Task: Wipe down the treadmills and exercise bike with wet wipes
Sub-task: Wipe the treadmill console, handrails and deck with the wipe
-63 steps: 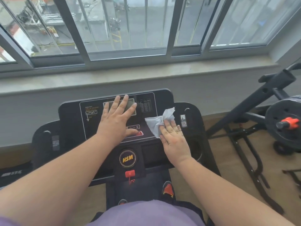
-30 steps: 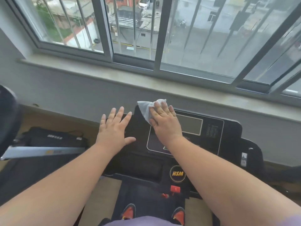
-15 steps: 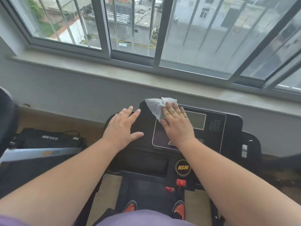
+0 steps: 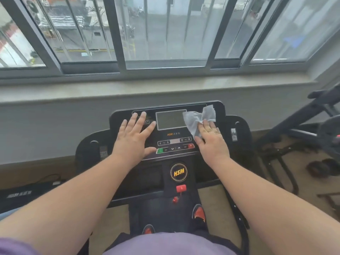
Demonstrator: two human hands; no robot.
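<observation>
The wet wipe (image 4: 197, 119) lies crumpled on the upper right of the treadmill console (image 4: 219, 109), partly over the right edge of the grey display (image 4: 170, 119); it looks thin, limp and damp, so it should weigh almost nothing, bunch up easily and slide well on the smooth black panel, though a loose corner stands free beyond the fingertips and may fold under. It is best held down flat under the palm and fingers rather than pinched. The right hand (image 4: 211, 139) makes that grip: fingers straight and together, pressing the near part of the wipe onto the panel, nothing curled round it. Left of the grip, past the display, the left hand (image 4: 134, 138) rests spread and flat on the console, holding nothing, its thumb just beside the green button (image 4: 160, 150). Nearer than the grip sit the HSM badge (image 4: 178, 172) and the red safety key (image 4: 181, 188). Well off to the right stands the exercise bike (image 4: 312, 115).
</observation>
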